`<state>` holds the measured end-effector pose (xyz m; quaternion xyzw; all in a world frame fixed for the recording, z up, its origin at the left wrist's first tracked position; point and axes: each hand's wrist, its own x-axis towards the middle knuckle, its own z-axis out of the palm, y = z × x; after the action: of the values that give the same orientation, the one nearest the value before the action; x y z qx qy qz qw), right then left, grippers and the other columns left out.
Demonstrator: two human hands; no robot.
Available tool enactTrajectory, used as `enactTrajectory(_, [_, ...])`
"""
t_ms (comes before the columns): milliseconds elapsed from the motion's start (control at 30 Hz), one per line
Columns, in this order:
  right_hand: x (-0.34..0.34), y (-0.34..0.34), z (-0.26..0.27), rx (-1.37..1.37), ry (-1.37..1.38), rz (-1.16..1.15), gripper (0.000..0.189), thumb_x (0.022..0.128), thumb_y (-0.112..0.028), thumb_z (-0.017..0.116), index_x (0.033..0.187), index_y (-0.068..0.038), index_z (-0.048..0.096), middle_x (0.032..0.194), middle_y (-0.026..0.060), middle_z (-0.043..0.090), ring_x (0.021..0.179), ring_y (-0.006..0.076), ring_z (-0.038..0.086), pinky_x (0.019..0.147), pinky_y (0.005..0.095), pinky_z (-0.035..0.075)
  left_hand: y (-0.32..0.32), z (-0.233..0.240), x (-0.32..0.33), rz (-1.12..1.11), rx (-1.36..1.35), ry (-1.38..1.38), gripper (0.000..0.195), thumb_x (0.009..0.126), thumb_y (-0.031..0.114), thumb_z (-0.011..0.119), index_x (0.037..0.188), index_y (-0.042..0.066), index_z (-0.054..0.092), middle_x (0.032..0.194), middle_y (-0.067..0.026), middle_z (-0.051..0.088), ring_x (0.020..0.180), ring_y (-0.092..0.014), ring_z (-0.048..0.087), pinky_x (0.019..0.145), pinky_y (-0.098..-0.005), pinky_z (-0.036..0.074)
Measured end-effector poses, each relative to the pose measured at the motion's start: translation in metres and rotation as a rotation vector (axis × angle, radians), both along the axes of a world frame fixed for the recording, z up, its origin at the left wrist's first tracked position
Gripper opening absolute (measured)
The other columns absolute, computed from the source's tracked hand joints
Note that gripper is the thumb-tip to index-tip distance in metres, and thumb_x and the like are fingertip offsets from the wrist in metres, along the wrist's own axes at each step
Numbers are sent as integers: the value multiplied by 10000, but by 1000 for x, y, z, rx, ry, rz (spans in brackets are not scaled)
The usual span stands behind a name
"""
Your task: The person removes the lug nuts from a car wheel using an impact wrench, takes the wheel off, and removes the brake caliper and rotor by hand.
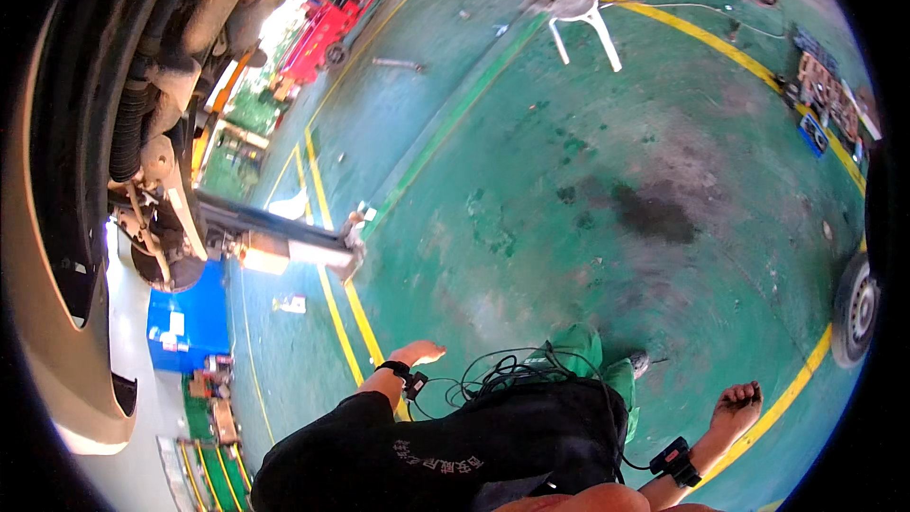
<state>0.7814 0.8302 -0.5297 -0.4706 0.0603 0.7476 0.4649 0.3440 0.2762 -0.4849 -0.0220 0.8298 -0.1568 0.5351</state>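
My left hand (419, 353) hangs over the green floor at the lower middle, a black band and small device on its wrist. It is seen edge-on, and nothing shows in it. My right hand (738, 407) is held out at the lower right, over the yellow floor line (764, 404). Its palm faces up, its fingers are loosely curled and dark-stained, and it holds nothing. A black strap and a box with a cable sit on that wrist. Coils of black cable (490, 377) lie against the front of my black shirt (441, 455), above green trousers.
A raised vehicle's underside (153, 121) fills the left, with a lift arm (284, 227) reaching inward. A white stool (586, 14) stands by a lift post at the top. A red cart (323, 32), a wheel (855, 309), a tool pile (828, 92) and a dark floor stain surround the area.
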Motion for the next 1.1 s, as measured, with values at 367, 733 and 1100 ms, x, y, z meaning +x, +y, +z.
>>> enactTrajectory(367, [-175,57,1,-44,-39,221,141,964,-204,486,849,-128,518,645,-43,428,540,98,396,436,251,331,-34,-53,27,464,31,1,673,954,566,372,1248,-4,577,1237,-207,622,1148,-358,591,935,-456,482])
enactTrajectory(733, [-437,144,153,833,-335,530,259,967,-245,527,753,-100,515,643,-36,433,547,70,387,494,261,297,33,-22,12,181,252,373,372,945,314,430,1029,19,640,1100,-253,638,1051,-438,595,907,-499,482])
enactTrajectory(1100, [-636,253,423,1938,-652,287,360,911,-281,589,1116,4,665,1012,104,707,886,161,619,812,270,461,26,-172,117,82,258,85,438,919,356,410,907,11,681,953,-288,661,950,-454,631,871,-526,496])
